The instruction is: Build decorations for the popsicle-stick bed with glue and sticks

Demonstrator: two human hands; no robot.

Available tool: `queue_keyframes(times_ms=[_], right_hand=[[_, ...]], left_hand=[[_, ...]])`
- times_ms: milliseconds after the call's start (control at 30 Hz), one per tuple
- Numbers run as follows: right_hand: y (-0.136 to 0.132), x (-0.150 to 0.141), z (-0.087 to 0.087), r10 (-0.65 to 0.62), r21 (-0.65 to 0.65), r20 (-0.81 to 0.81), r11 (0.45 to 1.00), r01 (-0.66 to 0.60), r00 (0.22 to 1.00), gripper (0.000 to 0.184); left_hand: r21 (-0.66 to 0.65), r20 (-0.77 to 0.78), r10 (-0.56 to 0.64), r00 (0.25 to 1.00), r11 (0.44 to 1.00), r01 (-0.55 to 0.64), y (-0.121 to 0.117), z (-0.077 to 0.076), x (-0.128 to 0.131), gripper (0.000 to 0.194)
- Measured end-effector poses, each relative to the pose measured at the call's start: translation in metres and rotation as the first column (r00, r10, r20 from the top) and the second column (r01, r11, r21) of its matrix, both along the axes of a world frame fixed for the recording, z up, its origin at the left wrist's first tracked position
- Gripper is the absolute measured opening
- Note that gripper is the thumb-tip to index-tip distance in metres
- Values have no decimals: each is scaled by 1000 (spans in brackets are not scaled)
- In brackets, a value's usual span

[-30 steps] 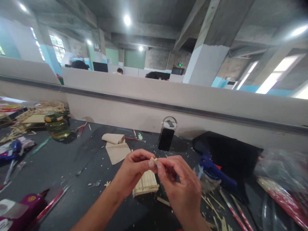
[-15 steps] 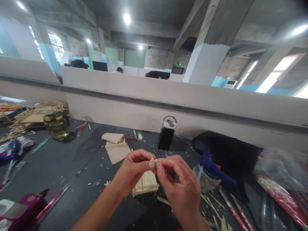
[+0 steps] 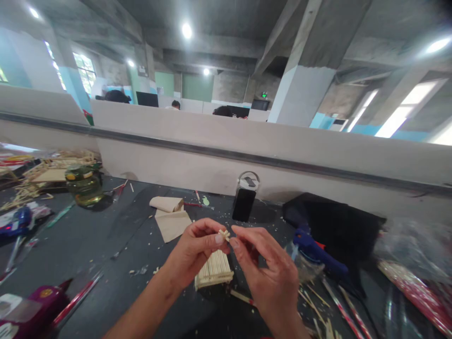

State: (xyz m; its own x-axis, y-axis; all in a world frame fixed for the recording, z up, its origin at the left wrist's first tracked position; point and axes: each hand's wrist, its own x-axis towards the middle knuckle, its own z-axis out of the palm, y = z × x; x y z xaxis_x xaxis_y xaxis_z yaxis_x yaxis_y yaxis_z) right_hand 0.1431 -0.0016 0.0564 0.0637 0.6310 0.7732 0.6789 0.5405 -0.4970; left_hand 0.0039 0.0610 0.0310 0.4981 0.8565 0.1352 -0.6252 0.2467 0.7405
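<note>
My left hand (image 3: pixel 197 245) pinches a small star-shaped piece of short wooden sticks (image 3: pixel 224 234) between thumb and forefinger. Close to its right side is my right hand (image 3: pixel 266 261), thumb and forefinger a little apart, with nothing visible between them; whether a fingertip still touches the piece is hard to tell. Below the hands lies a small slatted stick platform (image 3: pixel 213 270) on the dark tabletop, its upper part partly hidden by my left hand. Another small stick piece (image 3: pixel 156 270) lies by my left wrist.
A folded brown paper (image 3: pixel 173 223) and a black device with a handle (image 3: pixel 244 203) stand beyond the hands. To the right are a blue glue gun (image 3: pixel 319 254) and loose sticks (image 3: pixel 314 301). A jar of yellowish liquid (image 3: pixel 84 188) and a purple tool (image 3: pixel 38 308) are left.
My right thumb and forefinger have parted and moved slightly right, off the star-shaped piece. More of the piece shows in my left hand, which has barely moved.
</note>
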Motion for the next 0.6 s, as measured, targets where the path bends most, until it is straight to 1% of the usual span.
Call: queue_keyframes(times_ms=[100, 333, 600], right_hand=[[1, 0, 0, 21, -2, 11, 1000, -21, 1000, 17], [0, -3, 0, -17, -17, 15, 1000, 17, 1000, 9], [2, -4, 1, -40, -69, -21, 997, 38, 999, 9]], left_hand=[[-2, -9, -5, 1000, 1000, 5, 0, 0, 0, 12], [4, -13, -7, 1000, 1000, 7, -2, 0, 1, 11], [18, -16, -10, 1000, 1000, 10, -3, 1, 1, 11]])
